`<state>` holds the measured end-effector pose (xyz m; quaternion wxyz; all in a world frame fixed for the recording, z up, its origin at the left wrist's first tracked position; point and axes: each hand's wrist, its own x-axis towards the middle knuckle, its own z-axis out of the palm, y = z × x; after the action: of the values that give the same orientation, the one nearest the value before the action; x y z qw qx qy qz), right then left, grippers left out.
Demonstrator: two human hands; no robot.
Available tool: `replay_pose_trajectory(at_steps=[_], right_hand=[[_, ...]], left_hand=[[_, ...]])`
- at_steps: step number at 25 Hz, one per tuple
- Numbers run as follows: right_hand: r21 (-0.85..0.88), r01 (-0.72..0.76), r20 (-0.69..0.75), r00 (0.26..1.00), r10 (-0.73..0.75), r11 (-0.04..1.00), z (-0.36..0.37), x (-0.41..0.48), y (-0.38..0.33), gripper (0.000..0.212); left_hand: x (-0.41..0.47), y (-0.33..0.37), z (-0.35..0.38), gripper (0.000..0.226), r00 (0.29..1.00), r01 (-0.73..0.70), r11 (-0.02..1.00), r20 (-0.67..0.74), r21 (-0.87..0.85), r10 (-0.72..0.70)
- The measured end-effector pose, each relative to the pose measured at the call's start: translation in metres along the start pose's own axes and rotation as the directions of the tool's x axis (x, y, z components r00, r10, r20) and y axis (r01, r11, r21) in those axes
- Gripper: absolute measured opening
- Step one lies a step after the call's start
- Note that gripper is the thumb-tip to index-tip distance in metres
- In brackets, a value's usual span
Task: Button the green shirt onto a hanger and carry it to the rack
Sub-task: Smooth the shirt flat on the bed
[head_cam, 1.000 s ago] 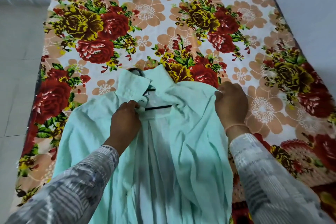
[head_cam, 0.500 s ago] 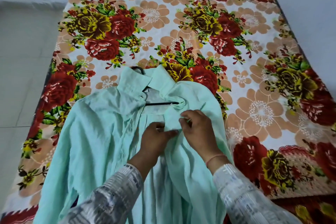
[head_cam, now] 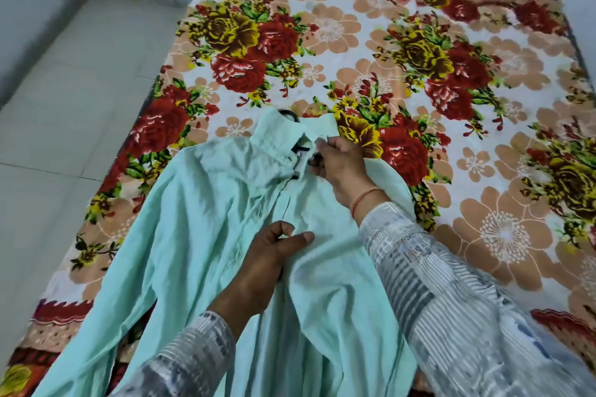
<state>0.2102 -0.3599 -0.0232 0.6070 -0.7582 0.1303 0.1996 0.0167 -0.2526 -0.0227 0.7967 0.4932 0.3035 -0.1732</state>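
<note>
Pale floor tiles [head_cam: 64, 145] fill the left side, running up to the edge of the bed. Beside them lies a floral bed cover [head_cam: 325, 29], printed with red, yellow and peach blooms on white. The green shirt [head_cam: 200, 219] lies front-up on the near part of this cover, with its collar pointing away and one sleeve trailing toward the lower left corner. A black hanger [head_cam: 289, 113] sits inside the shirt. Its hook shows just above the collar, and short dark lengths of its frame show in the open neck.

The left hand [head_cam: 267, 264] rests on the middle of the shirt front. Its fingers are curled and its thumb is stretched out, gathering a fold of the fabric beside the front opening. The right hand [head_cam: 342, 164] is further up, at the neck. Its fingertips pinch the shirt edge just below the collar, touching a dark part of the hanger. A thin red thread [head_cam: 362, 201] circles the right wrist. Both forearms wear grey and white patterned sleeves [head_cam: 451, 300]. To the right of the shirt the cover continues with more roses.
</note>
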Motion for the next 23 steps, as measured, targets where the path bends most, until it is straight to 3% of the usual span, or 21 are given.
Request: replay_pose_trajectory(at_steps=[2,5,7,8,10,12,13,15,17,19,21,23], right_hand=[[0.090,-0.081,0.101,0.992,0.072,0.993,0.011,0.000,0.014,0.006],[-0.089,-0.003,0.215,0.976,0.022,0.996,0.008,0.001,0.032,0.037],[-0.253,0.117,0.236,0.970,-0.056,0.960,0.005,0.002,0.034,0.045],[-0.322,0.181,0.258,0.961,-0.097,0.929,0.005,0.000,0.035,0.047],[-0.393,0.300,0.250,0.945,-0.213,0.869,0.005,-0.014,0.036,0.047],[-0.455,0.427,0.137,0.900,-0.413,0.781,0.002,-0.044,0.046,0.034],[-0.477,0.466,0.074,0.866,-0.494,0.745,-0.003,-0.065,0.056,0.026],[-0.475,0.500,0.009,0.825,-0.565,0.724,-0.015,-0.111,0.078,0.015],[-0.467,0.436,-0.059,0.853,-0.518,0.769,-0.030,-0.158,0.107,0.009],[-0.476,0.291,-0.127,0.911,-0.392,0.830,-0.043,-0.193,0.141,0.007],[-0.504,0.208,-0.086,0.954,-0.288,0.839,-0.047,-0.213,0.168,0.019],[-0.526,0.212,-0.044,0.960,-0.275,0.824,-0.043,-0.219,0.177,0.028]], left_hand=[[-0.006,0.001,-0.012,0.048,0.996,0.023,1.000,-0.090,-0.009,-0.024],[-0.015,-0.002,-0.032,0.071,0.962,0.110,0.925,-0.273,0.364,-0.007],[-0.022,-0.004,-0.042,0.056,0.955,0.185,0.818,-0.294,0.545,-0.021],[-0.023,-0.007,-0.047,0.048,0.968,0.183,0.819,-0.247,0.544,-0.052],[-0.031,-0.011,-0.055,0.044,0.988,0.158,0.920,-0.056,0.360,-0.147],[-0.041,-0.019,-0.057,0.048,0.981,0.142,0.986,0.118,0.089,-0.152],[-0.045,-0.026,-0.058,0.048,0.977,0.148,0.989,0.153,0.029,-0.150],[-0.051,-0.040,-0.060,0.036,0.960,0.160,0.983,0.220,0.088,-0.176],[-0.057,-0.046,-0.061,0.020,0.943,0.131,0.947,0.258,0.293,-0.210],[-0.058,-0.051,-0.063,0.031,0.969,0.109,0.946,0.178,0.306,-0.169],[-0.064,-0.050,-0.054,0.023,0.993,0.115,0.992,0.035,0.045,-0.117],[-0.069,-0.053,-0.050,0.028,0.992,0.125,0.972,0.029,-0.201,-0.122]])
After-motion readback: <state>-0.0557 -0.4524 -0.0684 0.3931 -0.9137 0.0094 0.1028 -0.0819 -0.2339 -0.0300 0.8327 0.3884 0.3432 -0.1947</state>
